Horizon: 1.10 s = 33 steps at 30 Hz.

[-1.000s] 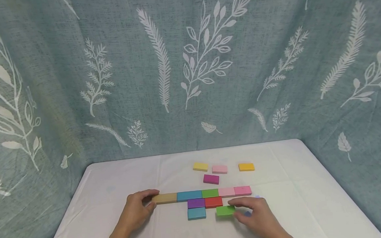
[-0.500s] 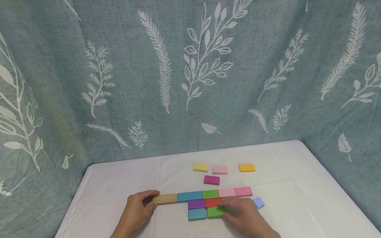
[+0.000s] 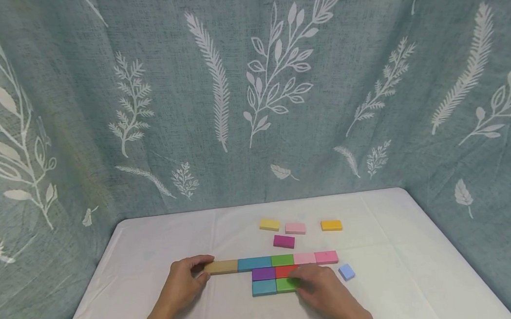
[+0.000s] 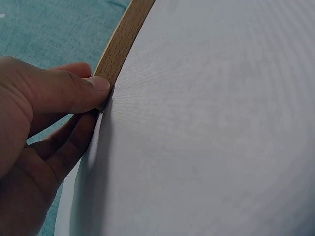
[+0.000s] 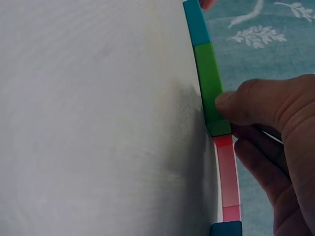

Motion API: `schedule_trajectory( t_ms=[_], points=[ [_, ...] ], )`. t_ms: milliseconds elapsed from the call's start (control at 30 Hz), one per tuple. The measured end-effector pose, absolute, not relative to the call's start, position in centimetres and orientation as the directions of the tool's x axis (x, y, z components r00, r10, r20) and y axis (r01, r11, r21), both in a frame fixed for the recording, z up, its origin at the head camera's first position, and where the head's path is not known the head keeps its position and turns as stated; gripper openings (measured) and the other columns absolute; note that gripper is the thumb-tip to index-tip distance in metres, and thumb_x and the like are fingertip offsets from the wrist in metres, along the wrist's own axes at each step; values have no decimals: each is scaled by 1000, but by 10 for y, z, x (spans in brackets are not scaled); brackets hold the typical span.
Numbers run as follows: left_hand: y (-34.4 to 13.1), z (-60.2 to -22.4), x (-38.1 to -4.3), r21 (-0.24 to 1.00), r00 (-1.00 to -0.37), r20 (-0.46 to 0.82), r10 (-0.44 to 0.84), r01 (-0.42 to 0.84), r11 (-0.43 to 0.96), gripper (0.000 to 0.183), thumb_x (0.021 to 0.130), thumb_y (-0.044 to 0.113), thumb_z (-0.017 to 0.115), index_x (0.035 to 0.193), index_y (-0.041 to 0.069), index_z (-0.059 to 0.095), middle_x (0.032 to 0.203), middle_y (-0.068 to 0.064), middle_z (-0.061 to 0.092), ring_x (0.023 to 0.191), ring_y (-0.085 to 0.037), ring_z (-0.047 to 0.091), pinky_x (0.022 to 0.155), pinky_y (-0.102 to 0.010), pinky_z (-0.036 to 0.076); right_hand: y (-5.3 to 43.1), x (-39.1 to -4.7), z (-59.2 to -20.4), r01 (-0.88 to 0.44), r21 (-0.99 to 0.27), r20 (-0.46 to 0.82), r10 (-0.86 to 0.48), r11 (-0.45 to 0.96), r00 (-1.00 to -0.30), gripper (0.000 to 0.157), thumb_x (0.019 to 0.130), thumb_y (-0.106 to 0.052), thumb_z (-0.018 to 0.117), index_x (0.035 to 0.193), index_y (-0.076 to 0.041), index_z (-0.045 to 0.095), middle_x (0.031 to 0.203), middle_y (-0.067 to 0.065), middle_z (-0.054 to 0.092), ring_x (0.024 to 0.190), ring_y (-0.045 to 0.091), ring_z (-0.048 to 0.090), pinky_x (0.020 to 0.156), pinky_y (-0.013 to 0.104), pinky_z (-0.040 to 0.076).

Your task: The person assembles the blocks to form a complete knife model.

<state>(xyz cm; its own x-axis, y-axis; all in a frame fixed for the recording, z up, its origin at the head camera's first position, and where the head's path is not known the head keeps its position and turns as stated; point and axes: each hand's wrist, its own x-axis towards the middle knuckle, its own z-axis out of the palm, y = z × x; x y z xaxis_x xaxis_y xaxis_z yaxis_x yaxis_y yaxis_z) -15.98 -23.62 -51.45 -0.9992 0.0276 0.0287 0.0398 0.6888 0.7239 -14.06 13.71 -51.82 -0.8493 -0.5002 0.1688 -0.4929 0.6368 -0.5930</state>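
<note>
Green block [image 3: 286, 285], at the right end of the near row, lies against the teal block [image 3: 264, 288] on its left and just on the near side of the red block [image 3: 285, 271], which adjoins the purple block [image 3: 263, 273]. The right hand [image 3: 322, 289] pinches this green block at its right end, thumb on the near face; its other fingertips are partly hidden. The left hand [image 3: 185, 283] pinches the left end of the wooden block [image 3: 221, 267], from which the far row runs rightward through the long blue block [image 3: 254, 263], the second green block [image 3: 282, 260], the pale pink block [image 3: 304, 258] and the deep pink block [image 3: 326, 257]. The light-blue block [image 3: 347, 272] lies askew to the right, apart from the rows.

Displacement is judged the chief hazard, since the blocks show no joint and seem aligned by contact alone. Too firm a leftward push on the green block could drive the teal block out of line with the purple; a push toward the far side could pass through the red block and bow the far row. An uneven grip at left could swing the wooden block askew. On release, fingers dragging on the red block, partly covered by the right hand, could turn it
</note>
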Motion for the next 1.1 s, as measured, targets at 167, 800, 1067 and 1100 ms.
schedule_trajectory(
  t_ms=[167,800,1067,1100],
  points=[
    [-236,-516,-160,719,-999,39,28,47,693,39,88,-8,83,123,8,81,123,-9,81,116,-30,77,107,-53,62,135,-141,-517,-498,-579,171,-501,646,-848,34,95,-10,84,128,-20,80,120,-14,81,113,9,74,106,41,65],
    [-235,-516,-159,713,-998,40,38,55,699,38,88,-7,82,123,7,80,124,-11,81,118,-33,76,109,-56,61,88,-141,-515,-497,-633,72,-594,594,-801,31,101,-13,80,129,-26,80,122,-19,78,113,-1,69,104,26,63],
    [-235,-516,-159,711,-999,38,35,51,701,38,89,-8,82,124,7,80,124,-11,81,117,-32,76,108,-56,61,85,-142,-513,-454,-639,33,-568,621,-823,31,100,-13,80,127,-28,81,120,-21,78,111,-3,68,104,27,63],
    [-234,-516,-158,711,-999,37,33,50,701,38,89,-8,82,124,7,80,124,-11,81,118,-33,76,109,-56,61,85,-142,-514,-461,-639,44,-570,615,-821,30,100,-12,80,127,-27,81,120,-20,78,110,-2,68,104,27,63]
  ],
)
